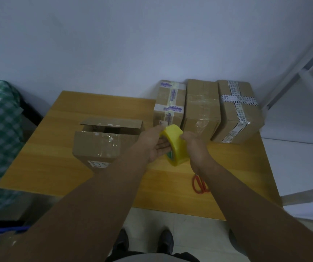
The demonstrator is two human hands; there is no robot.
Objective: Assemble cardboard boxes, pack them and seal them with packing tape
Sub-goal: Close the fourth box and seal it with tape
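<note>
Currently I'm seeing the yellow tape roll hanging over the table, between both hands: left hand cupping it from beneath, right hand gripping its rim, forearms converging.

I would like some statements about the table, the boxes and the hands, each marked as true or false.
1. Both hands hold the yellow tape roll. True: the left hand and the right hand are on it.
2. The open box is fully sealed. False: its top flap stands up.
3. Three taped boxes stand in a row at the far side of the table. True.
4. The red scissors are in the right hand. False: they lie on the table, under the right forearm.
5. The right taped box bears black-and-white printed tape. True.
</note>
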